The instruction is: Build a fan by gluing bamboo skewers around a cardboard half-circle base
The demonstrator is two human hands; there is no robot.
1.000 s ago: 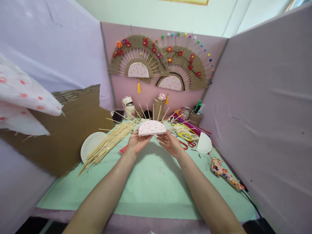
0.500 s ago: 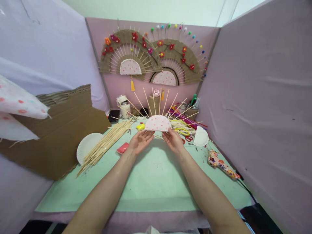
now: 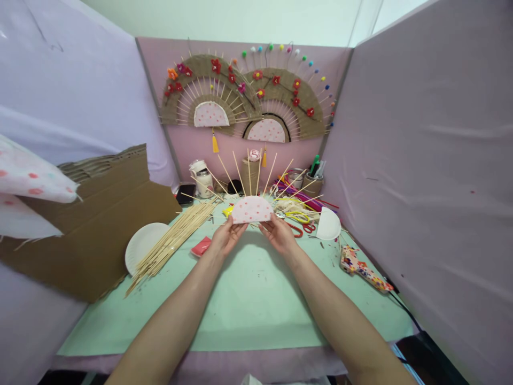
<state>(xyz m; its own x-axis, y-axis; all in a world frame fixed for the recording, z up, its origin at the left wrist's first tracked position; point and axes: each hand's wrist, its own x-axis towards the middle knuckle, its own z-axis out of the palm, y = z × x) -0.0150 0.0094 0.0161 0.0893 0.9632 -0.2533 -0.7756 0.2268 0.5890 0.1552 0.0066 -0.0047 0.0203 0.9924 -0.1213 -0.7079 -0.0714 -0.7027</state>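
Observation:
Between my two hands a half-round fan base (image 3: 251, 209), covered in white cloth with pink dots, is held up above the green table. Several thin wooden sticks (image 3: 270, 174) spread outward from its curved edge like rays. My left hand (image 3: 229, 235) grips the lower left corner, thumb on the front and fingers underneath. At the lower right corner, my right hand (image 3: 278, 233) holds it the same way. Beyond the fan base stand a brown cardboard tube (image 3: 250, 174) and a white jar (image 3: 204, 183), partly behind the sticks.
Loose sticks (image 3: 172, 243) lie left over a white paper plate (image 3: 138, 243), near brown cardboard (image 3: 100, 235). To the right are scissors (image 3: 297, 216), a half plate (image 3: 328, 224) and a patterned glue gun (image 3: 363, 267) with a cord. Two finished fans (image 3: 308, 120) hang on the back wall.
The fan base has come slightly lower and to the left in view, both hands still on its corners. The whole view has shifted a little too.

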